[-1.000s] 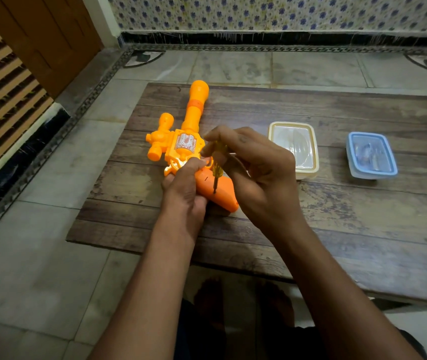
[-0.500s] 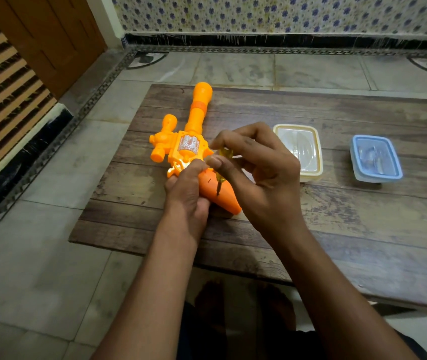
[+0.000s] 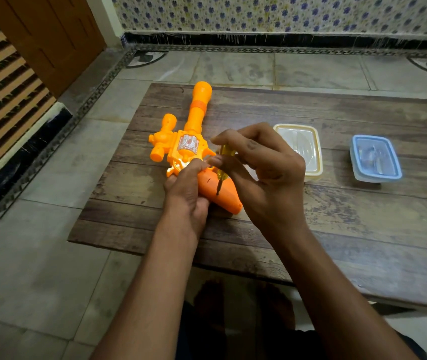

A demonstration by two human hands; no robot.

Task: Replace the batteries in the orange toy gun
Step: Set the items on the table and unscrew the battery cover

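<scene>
**Screwdriver tip on the toy gun's grip**

A glossy orange moulded-plastic toy gun (image 3: 181, 152) lies flat on a low table of dark, weathered wooden planks (image 3: 363, 216), its rounded barrel pointing away and its smooth tapered grip nearest the person. The left hand (image 3: 185, 193) curls around the grip from the left side and holds it against the boards. The right hand (image 3: 264, 172) pinches the translucent yellow handle of a small screwdriver (image 3: 221, 162) between thumb and bent fingers; the thin metal shaft slants down, its tip touching the grip's face. To the right, well apart from the gun, sit a rectangular clear plastic box with a cream rim (image 3: 316, 152) and a similar blue-rimmed box (image 3: 389, 175).
</scene>
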